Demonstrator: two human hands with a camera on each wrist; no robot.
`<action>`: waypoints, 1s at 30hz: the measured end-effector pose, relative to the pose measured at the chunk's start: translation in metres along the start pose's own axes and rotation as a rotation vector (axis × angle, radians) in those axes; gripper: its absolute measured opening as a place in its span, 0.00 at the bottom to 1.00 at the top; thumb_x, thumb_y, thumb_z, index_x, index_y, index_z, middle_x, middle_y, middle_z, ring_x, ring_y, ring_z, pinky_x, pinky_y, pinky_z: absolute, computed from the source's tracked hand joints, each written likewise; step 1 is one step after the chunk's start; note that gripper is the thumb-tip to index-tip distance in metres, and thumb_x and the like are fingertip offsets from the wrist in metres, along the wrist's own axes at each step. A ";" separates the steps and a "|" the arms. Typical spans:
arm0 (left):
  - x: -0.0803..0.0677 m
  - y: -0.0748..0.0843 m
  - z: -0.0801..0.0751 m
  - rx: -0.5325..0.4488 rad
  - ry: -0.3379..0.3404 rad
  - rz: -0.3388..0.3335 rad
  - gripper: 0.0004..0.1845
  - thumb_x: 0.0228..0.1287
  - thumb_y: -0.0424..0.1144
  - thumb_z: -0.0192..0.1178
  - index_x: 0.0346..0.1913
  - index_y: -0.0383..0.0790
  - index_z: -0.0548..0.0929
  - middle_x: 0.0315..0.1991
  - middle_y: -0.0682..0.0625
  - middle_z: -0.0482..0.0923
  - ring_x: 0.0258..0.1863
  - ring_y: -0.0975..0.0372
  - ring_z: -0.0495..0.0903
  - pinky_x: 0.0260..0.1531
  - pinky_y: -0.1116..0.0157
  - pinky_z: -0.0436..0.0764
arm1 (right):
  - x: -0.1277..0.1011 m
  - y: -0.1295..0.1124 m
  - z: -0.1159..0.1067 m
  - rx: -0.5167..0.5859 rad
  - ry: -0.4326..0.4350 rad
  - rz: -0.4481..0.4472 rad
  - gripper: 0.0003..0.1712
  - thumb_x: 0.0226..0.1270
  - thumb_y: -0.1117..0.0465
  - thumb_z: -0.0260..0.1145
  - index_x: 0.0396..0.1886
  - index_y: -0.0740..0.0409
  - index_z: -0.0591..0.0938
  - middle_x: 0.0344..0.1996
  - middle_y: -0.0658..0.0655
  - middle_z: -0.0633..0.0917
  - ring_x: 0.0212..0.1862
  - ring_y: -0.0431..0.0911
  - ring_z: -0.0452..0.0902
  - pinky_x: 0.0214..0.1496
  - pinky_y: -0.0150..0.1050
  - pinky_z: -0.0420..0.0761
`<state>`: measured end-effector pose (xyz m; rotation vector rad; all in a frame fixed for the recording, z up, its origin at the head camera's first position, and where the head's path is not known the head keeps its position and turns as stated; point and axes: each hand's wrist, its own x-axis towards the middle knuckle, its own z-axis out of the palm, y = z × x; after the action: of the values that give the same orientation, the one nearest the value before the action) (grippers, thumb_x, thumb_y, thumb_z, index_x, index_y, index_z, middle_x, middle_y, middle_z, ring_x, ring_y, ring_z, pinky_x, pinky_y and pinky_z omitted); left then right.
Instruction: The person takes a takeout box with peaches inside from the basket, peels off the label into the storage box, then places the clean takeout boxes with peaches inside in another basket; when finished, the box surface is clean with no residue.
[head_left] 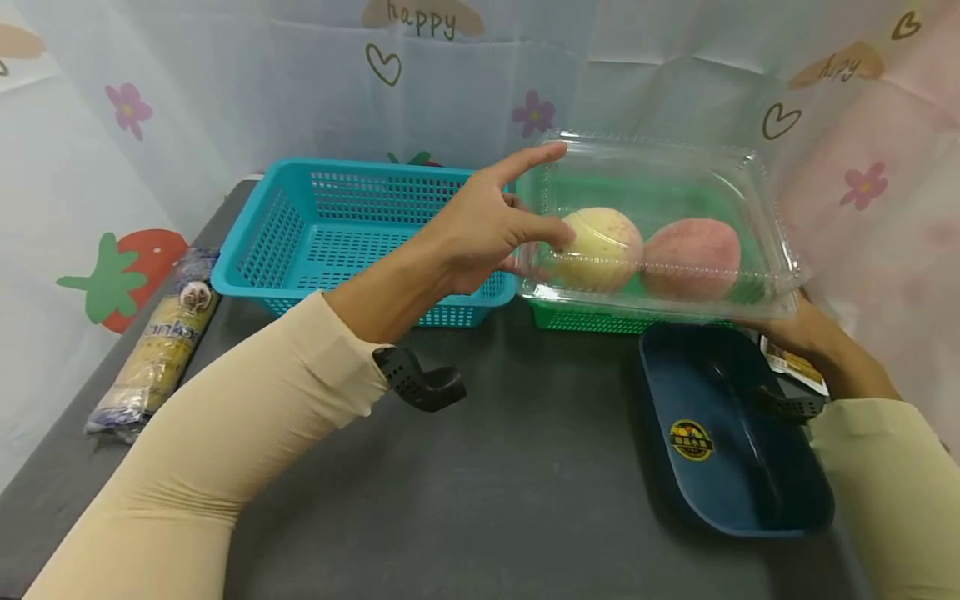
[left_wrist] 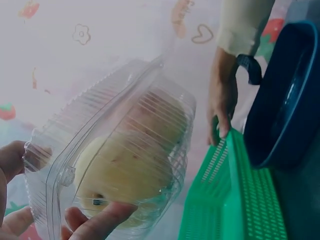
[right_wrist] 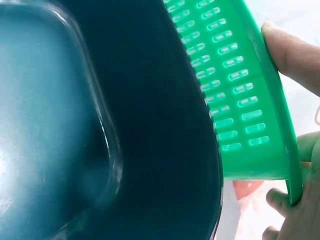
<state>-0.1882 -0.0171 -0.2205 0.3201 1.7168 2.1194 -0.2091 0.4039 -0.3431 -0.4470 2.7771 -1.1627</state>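
Observation:
My left hand (head_left: 480, 225) grips one end of a clear plastic clamshell box (head_left: 761, 217), held up over a green basket (head_left: 592, 318). Inside lie two large round fruits, one pale yellow (head_left: 600, 250) and one pink (head_left: 693, 258). In the left wrist view, the fingers (left_wrist: 107, 220) curl round the end of the box, and its lid and base meet at a ridged edge. My right hand (head_left: 806, 333), partly hidden behind the box in the head view, holds the green basket by its rim. The right wrist view shows the thumb (right_wrist: 292, 55) and fingers on that rim (right_wrist: 280, 95).
A turquoise basket (head_left: 255, 279) stands to the left of the green one. In front of the green basket sits a dark blue tub (head_left: 720, 492) with a round sticker. A yellow packet (head_left: 161, 337) lies at the far left of the grey table (head_left: 510, 467). A printed curtain hangs behind.

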 end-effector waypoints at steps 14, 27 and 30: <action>0.072 -0.024 0.021 0.001 0.065 -0.091 0.48 0.50 0.19 0.68 0.68 0.67 0.69 0.73 0.61 0.49 0.65 0.42 0.63 0.32 0.51 0.83 | 0.001 -0.006 -0.002 -0.024 -0.042 0.166 0.47 0.71 0.55 0.61 0.76 0.63 0.43 0.67 0.76 0.52 0.50 0.70 0.66 0.53 0.64 0.69; 0.109 -0.060 0.021 0.014 0.140 -0.163 0.47 0.53 0.21 0.68 0.69 0.68 0.67 0.74 0.54 0.51 0.59 0.48 0.72 0.30 0.52 0.83 | 0.002 -0.004 -0.010 -0.196 -0.122 0.246 0.53 0.72 0.43 0.53 0.71 0.77 0.36 0.71 0.73 0.27 0.70 0.71 0.23 0.62 0.73 0.40; 0.114 -0.070 0.019 0.033 0.157 -0.177 0.47 0.53 0.22 0.67 0.70 0.69 0.66 0.73 0.49 0.54 0.36 0.55 0.81 0.27 0.56 0.82 | 0.002 -0.005 -0.009 -0.195 -0.127 0.251 0.53 0.72 0.43 0.54 0.72 0.76 0.37 0.71 0.73 0.27 0.70 0.71 0.23 0.62 0.73 0.40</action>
<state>-0.2717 0.0619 -0.2916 0.0089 1.7963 2.0350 -0.2116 0.4060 -0.3334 -0.1716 2.7469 -0.7868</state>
